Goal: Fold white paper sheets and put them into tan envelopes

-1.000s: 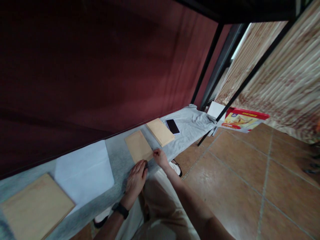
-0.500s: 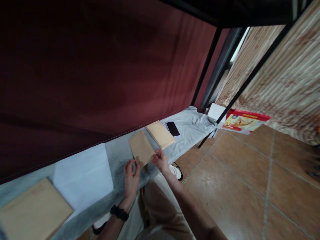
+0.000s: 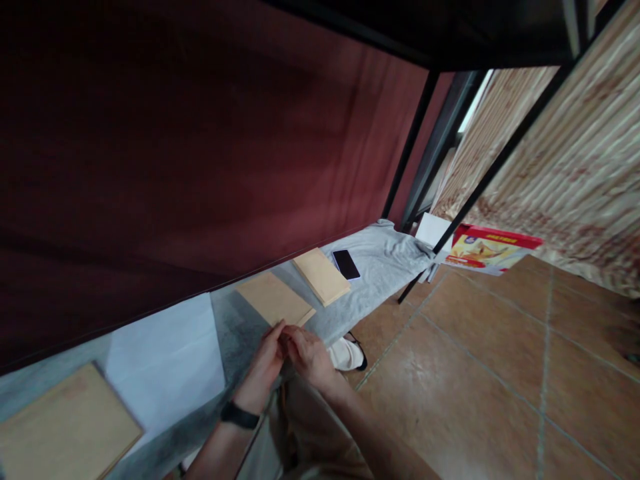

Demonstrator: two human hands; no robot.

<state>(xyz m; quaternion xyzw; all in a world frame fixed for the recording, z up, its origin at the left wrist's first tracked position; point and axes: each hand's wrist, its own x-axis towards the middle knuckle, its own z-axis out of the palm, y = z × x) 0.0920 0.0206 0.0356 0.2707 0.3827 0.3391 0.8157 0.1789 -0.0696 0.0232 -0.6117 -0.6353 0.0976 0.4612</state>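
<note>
A brown paper envelope [image 3: 274, 299] lies slanted over the grey cloth, its near edge at my fingers. My left hand [image 3: 265, 363], with a black band on the wrist, pinches that near edge. Right beside it, touching it, my right hand [image 3: 309, 357] has its fingers curled in at the same edge. The fingertips partly hide each other and the paper between them. Just to the right is a small stack of similar brown envelopes [image 3: 323, 277], and past it a dark-screened phone [image 3: 346, 265].
White paper sheets [image 3: 167, 353] and a larger brown envelope stack [image 3: 67, 427] lie leftward on the narrow cloth-covered bench [image 3: 385, 257]. Dark red panelling [image 3: 225, 167] rises behind. Thin black posts [image 3: 413, 143] and a red-and-yellow box [image 3: 487, 250] stand at the right.
My right hand has moved left from the envelope's right corner to meet my left hand at the near edge. The envelope has turned, its far end swinging left.
</note>
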